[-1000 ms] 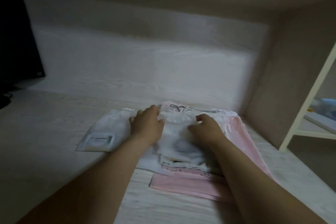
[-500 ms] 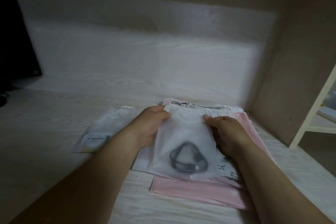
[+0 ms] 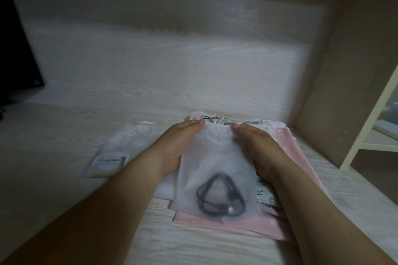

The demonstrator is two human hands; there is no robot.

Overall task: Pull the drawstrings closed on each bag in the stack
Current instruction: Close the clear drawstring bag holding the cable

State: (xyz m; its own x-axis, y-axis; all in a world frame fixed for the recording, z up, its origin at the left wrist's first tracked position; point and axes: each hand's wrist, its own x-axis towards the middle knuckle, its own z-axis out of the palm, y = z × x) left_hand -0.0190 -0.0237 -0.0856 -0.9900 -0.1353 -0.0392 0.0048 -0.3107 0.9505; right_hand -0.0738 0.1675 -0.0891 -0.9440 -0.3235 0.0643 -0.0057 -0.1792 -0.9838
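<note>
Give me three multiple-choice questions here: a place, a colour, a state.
1. Where is the cable? A) on the desk B) inside the white bag C) on the shelf
2. What colour is the lowest bag? A) green B) black C) pink
3. What do the left hand and right hand do? A) pinch the white bag's top B) lie flat C) hang idle
Answers: 1 B, its loop shows through the bag; 2 C, a pink edge sticks out below; 3 A, fingers curl round both top corners.

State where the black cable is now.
Head view, low centre: the black cable sits in the bottom of the translucent white bag, whose top the left hand and right hand grip.
</note>
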